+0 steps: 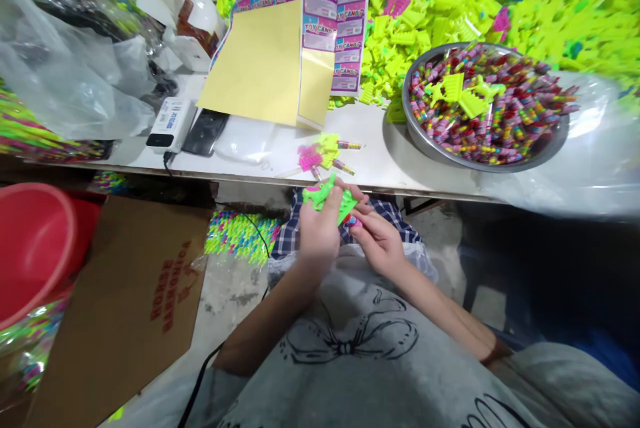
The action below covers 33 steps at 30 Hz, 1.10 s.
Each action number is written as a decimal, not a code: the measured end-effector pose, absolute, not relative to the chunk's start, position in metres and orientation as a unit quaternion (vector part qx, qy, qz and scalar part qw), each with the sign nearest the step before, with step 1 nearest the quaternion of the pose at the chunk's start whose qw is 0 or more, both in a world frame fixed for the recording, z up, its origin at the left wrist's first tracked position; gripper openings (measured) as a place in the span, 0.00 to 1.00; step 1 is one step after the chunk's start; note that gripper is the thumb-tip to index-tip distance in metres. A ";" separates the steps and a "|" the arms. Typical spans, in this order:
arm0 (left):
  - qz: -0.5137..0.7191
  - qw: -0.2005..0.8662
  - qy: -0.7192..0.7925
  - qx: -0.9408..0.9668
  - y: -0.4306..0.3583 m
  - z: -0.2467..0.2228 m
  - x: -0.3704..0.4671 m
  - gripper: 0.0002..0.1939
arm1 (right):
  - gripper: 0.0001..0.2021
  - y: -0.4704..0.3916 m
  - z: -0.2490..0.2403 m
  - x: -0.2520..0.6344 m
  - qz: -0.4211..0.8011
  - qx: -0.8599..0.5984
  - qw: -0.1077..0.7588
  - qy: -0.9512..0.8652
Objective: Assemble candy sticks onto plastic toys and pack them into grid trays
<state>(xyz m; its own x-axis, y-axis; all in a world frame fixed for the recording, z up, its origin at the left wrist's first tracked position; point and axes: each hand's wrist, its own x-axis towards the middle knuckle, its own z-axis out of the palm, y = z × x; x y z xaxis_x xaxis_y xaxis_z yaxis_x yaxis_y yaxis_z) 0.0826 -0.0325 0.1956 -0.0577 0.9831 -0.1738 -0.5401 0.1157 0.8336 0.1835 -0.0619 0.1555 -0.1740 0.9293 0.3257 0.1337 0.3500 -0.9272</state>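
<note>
My left hand [323, 225] is closed on a bright green plastic toy [319, 193], with a bit of pink showing beside it. My right hand [380, 241] pinches a small tube with a pink and red end [353, 221], right against the toy's lower edge. Both hands are close together over my lap, just below the table's front edge. On the table beyond them lie a pink toy piece [310, 158], a yellow-green toy piece [329, 150] and candy tubes [343, 167].
A metal bowl [537, 163] of candy tubes stands at right, before a heap of yellow-green toys [450, 5]. Label sheets [260, 61], a phone [205, 133] and a white device [173, 123] lie left of centre. A red basin [35, 248] and cardboard [125, 301] are lower left.
</note>
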 end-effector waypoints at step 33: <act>0.530 0.650 0.477 0.261 -0.017 0.161 0.054 0.13 | 0.11 -0.037 0.135 0.162 0.462 -0.460 0.308 -0.693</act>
